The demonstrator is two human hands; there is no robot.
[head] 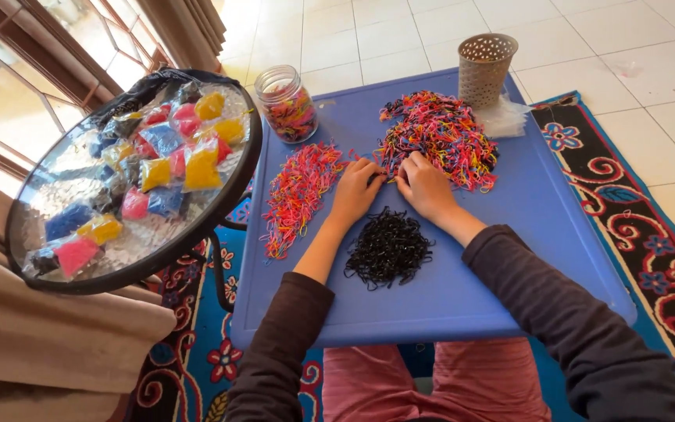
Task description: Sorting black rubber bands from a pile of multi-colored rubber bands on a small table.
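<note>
While sunlight is falling across pale floor tiles, both curled hands, left hand [353,190] and right hand [425,186], are seemingly pinching thin elastic loops from the tangled multicoloured pile [437,138] on the smooth blue plastic tray [541,227].

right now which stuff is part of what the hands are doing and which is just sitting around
In use:
- left hand and right hand, both at the mixed-colour band pile
- pink-orange band pile
- black band pile
- blue tray

Lying about:
- glass jar
- perforated cup
- round glass table with coloured packets
- patterned rug
</note>
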